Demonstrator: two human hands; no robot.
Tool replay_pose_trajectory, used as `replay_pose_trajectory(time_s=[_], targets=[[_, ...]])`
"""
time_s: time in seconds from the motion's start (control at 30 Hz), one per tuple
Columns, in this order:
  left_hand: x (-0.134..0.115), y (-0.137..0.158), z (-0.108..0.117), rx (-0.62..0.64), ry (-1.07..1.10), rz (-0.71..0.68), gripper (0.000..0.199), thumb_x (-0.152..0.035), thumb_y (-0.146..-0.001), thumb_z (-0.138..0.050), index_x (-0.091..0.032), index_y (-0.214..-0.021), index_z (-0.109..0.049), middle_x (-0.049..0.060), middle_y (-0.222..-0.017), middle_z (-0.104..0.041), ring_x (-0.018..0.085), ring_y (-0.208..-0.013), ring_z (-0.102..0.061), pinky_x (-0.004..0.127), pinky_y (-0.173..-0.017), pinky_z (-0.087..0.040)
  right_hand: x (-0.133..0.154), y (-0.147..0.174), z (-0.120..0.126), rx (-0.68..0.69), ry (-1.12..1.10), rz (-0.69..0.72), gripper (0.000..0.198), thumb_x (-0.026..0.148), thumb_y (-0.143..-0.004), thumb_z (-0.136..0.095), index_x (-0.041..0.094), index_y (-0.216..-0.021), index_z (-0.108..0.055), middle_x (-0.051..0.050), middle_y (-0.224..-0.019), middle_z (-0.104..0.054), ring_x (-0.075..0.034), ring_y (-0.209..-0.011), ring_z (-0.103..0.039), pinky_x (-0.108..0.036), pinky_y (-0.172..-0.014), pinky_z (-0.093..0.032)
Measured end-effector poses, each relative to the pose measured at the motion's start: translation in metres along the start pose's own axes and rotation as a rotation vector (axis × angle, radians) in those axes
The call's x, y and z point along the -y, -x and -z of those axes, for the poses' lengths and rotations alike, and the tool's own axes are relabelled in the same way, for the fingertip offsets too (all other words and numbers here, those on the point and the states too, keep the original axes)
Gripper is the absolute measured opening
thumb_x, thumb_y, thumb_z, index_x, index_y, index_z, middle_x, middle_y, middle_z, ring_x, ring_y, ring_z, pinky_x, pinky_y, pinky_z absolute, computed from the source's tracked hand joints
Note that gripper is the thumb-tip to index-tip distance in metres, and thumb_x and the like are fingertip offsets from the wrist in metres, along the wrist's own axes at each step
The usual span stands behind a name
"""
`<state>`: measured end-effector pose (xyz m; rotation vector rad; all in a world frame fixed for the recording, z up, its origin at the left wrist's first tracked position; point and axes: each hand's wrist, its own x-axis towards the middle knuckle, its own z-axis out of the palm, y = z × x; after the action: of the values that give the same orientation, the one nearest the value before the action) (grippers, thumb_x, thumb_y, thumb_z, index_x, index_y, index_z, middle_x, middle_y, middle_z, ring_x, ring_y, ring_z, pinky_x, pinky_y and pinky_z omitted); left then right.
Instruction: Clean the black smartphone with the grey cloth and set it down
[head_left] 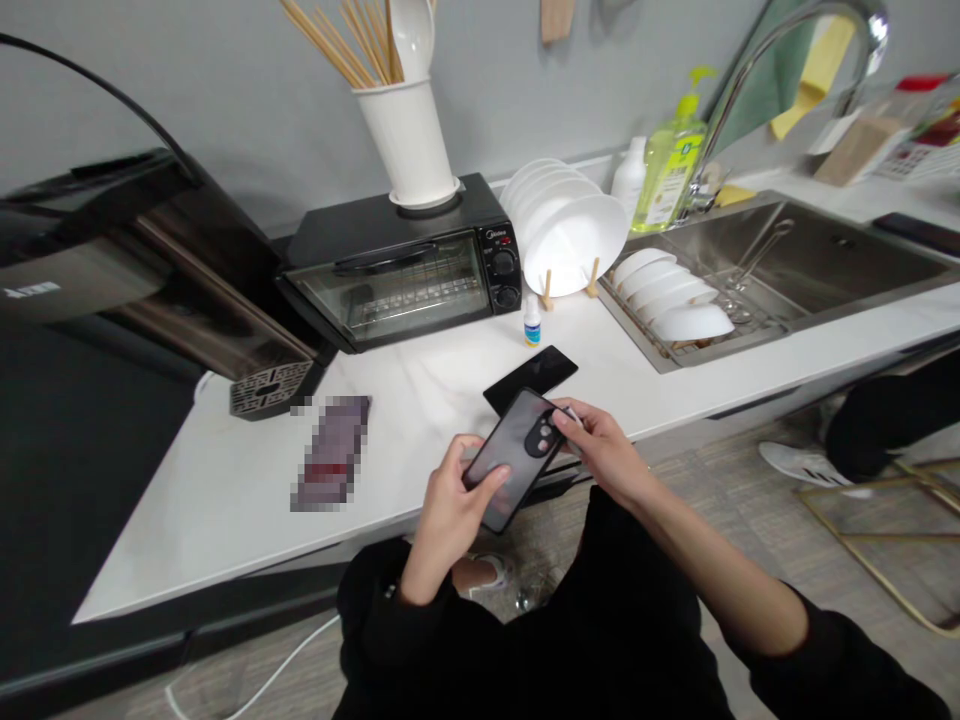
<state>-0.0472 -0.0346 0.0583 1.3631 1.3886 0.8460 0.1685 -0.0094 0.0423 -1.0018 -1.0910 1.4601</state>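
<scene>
Over the front edge of the white table, a grey phone case is held at a slant; whether it is filled, I cannot tell. The left hand has its fingers pinching the lower part, the right hand pinching the camera corner. Just behind lies a black slab, with a small bottle beyond.

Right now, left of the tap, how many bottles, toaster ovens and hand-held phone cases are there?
Bottles: 3 (lime-green pump bottle, white bottle, small blue-labelled bottle)
Toaster oven: 1
Hand-held phone case: 1
Total: 5
</scene>
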Motion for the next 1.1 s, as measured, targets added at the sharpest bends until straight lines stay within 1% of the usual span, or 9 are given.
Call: replay_pose_trajectory(time_s=[0.07, 0.2, 0.3, 0.43, 0.67, 0.77, 0.83, 0.97, 1.1], targets=[[0.0, -0.004, 0.014, -0.04, -0.056, -0.007, 0.047, -0.048, -0.086, -0.077, -0.022, -0.122, -0.059, -0.001, -0.082, -0.075, 0.019, -0.066, -0.071, 0.026, -0.06, -0.056, 0.006, -0.014, 0.013, 0.009, 0.255, 0.145, 0.038, 0.058, -0.094, -0.069, 0.025, -0.114, -0.074, -0.003, -0.098, -0.075, -0.019, -0.086, -0.069, -0.035, -0.082, -0.057], [0.003, -0.016, 0.041, -0.116, -0.203, -0.086, 0.046, -0.047, -0.088, -0.072, -0.02, -0.125, -0.068, 0.007, -0.115, -0.078, 0.024, -0.098, -0.075, 0.031, -0.081, -0.06, 0.023, -0.06, 0.038, 0.144, 0.942, 0.482, 0.032, 0.049, -0.103, -0.059, 0.025, -0.12, -0.073, -0.008, -0.116, -0.075, -0.025, -0.102, -0.072, -0.039, -0.092, -0.054], [0.011, -0.024, 0.06, -0.158, -0.181, -0.06, 0.056, -0.053, -0.088, -0.067, -0.017, -0.131, -0.068, 0.01, -0.123, -0.077, 0.029, -0.111, -0.074, 0.039, -0.097, -0.059, 0.033, -0.098, 0.05, 0.323, 1.36, 0.541, 0.051, 0.052, -0.094, -0.071, 0.024, -0.137, -0.067, -0.012, -0.14, -0.066, -0.029, -0.103, -0.073, -0.039, -0.086, -0.054], [0.029, -0.03, 0.079, -0.177, -0.151, -0.076, 0.066, -0.055, -0.086, -0.066, -0.015, -0.139, -0.065, 0.012, -0.145, -0.068, 0.032, -0.139, -0.059, 0.047, -0.126, -0.036, 0.038, -0.13, 0.054, 0.584, 1.554, 0.491, 0.072, 0.058, -0.087, -0.078, 0.024, -0.147, -0.058, -0.012, -0.154, -0.058, -0.031, -0.109, -0.073, -0.038, -0.085, -0.053], [0.049, -0.042, 0.082, -0.141, -0.244, -0.082, 0.071, -0.051, -0.091, -0.061, -0.013, -0.151, -0.058, 0.012, -0.155, -0.059, 0.031, -0.147, -0.053, 0.047, -0.129, -0.033, 0.043, -0.112, 0.051, 0.556, 1.734, 0.523, 0.067, 0.066, -0.082, -0.072, 0.013, -0.124, -0.068, -0.016, -0.118, -0.074, -0.026, -0.073, -0.072, -0.035, -0.066, -0.043], [0.041, -0.048, 0.069, -0.133, -0.363, -0.124, 0.061, -0.042, -0.095, -0.059, -0.016, -0.149, -0.06, 0.011, -0.148, -0.066, 0.03, -0.14, -0.06, 0.045, -0.125, -0.041, 0.054, -0.099, 0.063, 0.51, 1.637, 0.493, 0.063, 0.064, -0.081, -0.072, 0.015, -0.122, -0.069, -0.014, -0.114, -0.076, -0.027, -0.078, -0.073, -0.036, -0.07, -0.045], [0.032, -0.052, 0.058, -0.138, -0.485, -0.183, 0.053, -0.034, -0.096, -0.06, -0.02, -0.147, -0.063, 0.009, -0.142, -0.07, 0.029, -0.132, -0.066, 0.044, -0.118, -0.048, 0.061, -0.094, 0.072, 0.446, 1.429, 0.457, 0.062, 0.064, -0.081, -0.072, 0.017, -0.122, -0.069, -0.013, -0.114, -0.076, -0.029, -0.086, -0.073, -0.037, -0.077, -0.048], [0.02, -0.059, 0.037, -0.218, -0.74, -0.267, 0.046, -0.028, -0.098, -0.062, -0.026, -0.144, -0.066, 0.008, -0.128, -0.075, 0.032, -0.117, -0.071, 0.046, -0.103, -0.058, 0.06, -0.083, 0.073, 0.357, 0.75, 0.304, 0.07, 0.079, -0.085, -0.06, 0.017, -0.115, -0.073, -0.012, -0.11, -0.077, -0.026, -0.091, -0.071, -0.036, -0.079, -0.053], [0.014, -0.054, 0.017, -0.304, -0.783, -0.427, 0.037, -0.028, -0.097, -0.067, -0.023, -0.133, -0.073, 0.012, -0.131, -0.069, 0.034, -0.126, -0.062, 0.05, -0.111, -0.053, 0.041, -0.068, 0.043, 0.173, 0.082, 0.053, 0.076, 0.088, -0.082, -0.053, 0.018, -0.102, -0.076, -0.01, -0.097, -0.08, -0.024, -0.085, -0.073, -0.034, -0.078, -0.058]])
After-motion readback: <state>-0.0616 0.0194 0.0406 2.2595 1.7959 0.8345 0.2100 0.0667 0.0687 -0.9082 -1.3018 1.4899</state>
